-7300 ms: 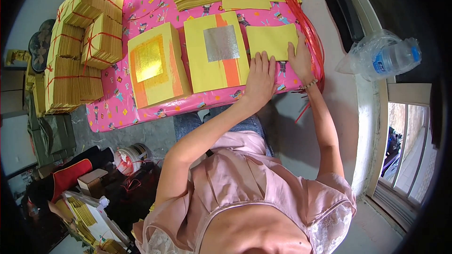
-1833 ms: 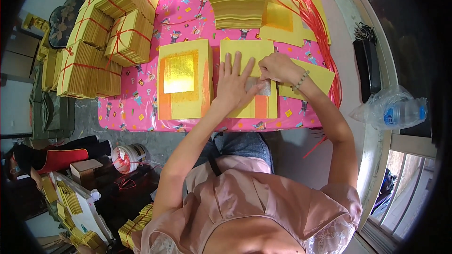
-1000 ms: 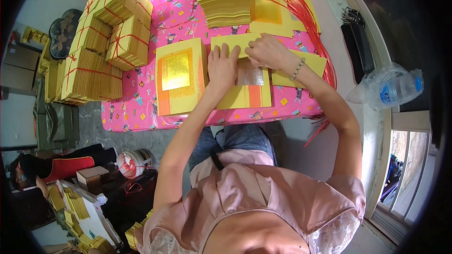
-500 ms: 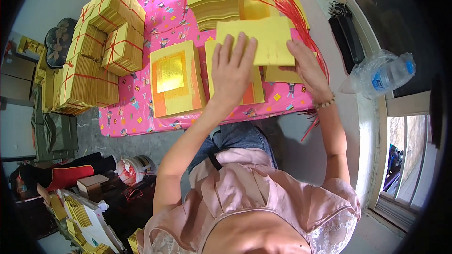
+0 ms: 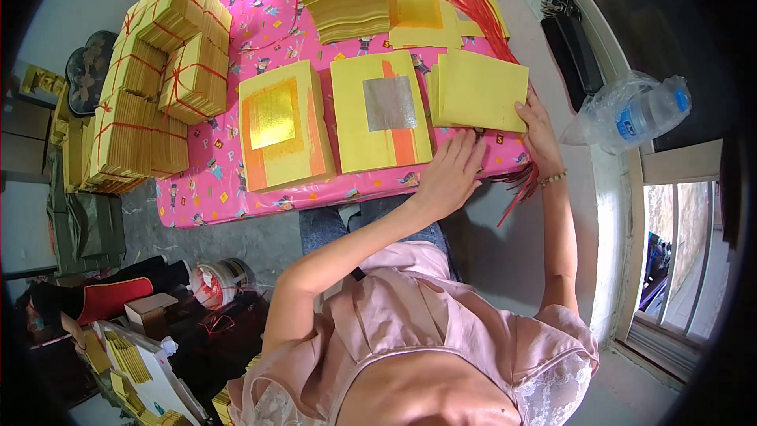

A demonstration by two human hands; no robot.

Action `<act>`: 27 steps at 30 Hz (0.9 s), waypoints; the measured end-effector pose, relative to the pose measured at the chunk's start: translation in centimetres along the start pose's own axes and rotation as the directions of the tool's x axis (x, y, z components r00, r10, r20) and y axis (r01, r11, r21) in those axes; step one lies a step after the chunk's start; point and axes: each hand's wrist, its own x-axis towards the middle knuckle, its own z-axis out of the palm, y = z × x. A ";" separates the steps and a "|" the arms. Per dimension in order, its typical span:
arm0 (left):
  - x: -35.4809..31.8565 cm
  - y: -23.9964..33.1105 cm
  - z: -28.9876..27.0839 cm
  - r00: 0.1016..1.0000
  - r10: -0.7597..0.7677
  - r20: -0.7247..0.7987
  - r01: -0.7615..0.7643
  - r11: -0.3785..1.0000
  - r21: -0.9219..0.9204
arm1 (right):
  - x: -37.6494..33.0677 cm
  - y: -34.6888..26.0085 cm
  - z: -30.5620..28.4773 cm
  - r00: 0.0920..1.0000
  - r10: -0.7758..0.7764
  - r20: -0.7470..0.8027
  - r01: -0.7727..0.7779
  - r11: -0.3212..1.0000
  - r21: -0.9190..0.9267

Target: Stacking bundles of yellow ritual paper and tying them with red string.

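Note:
At the table's front right, my right hand (image 5: 539, 130) grips the right edge of a folded yellow paper sheet (image 5: 485, 88), thumb on its face. This sheet lies over other yellow papers, whose edges show at its left. My left hand (image 5: 449, 177) is close below the sheet's lower edge, fingers stretched out and holding nothing I can see. Left of the sheets lies a stack of yellow paper (image 5: 353, 114) with a silver square and orange strips on top. Beside it is another stack (image 5: 315, 142), its top bearing a gold square framed in orange.
Yellow bundles (image 5: 118, 142) tied with red string are piled at the table's left. A tall paper stack (image 5: 343, 16) stands at the back, near loose gold-squared sheets (image 5: 420, 9). Red strings (image 5: 481, 4) trail down the right side. A plastic bottle (image 5: 654, 114) lies on the ledge.
The folded yellow sheet has moved right and toward me, uncovering the silver-squared stack. My left hand has come off the sheet's face and shifted right and down. The view has shifted slightly.

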 end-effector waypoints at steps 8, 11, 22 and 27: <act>1.7 -0.2 4.0 0.947 -0.243 0.209 0.197 0.956 0.218 | 3.0 5.7 -3.4 1.000 -0.030 0.008 0.031 0.954 -0.298; 1.8 0.0 4.3 0.941 -0.260 0.216 0.194 0.939 0.282 | 3.2 6.2 -3.1 0.987 -0.157 0.025 0.136 0.753 -0.644; 1.8 0.5 4.5 0.941 -0.301 0.151 0.260 0.935 0.243 | 2.4 5.9 0.0 0.941 -0.326 0.091 0.179 0.250 -0.951; 2.4 0.7 2.0 0.919 -0.285 0.273 0.237 0.952 0.194 | 2.1 5.6 0.7 0.955 -0.293 0.044 0.106 0.201 -0.974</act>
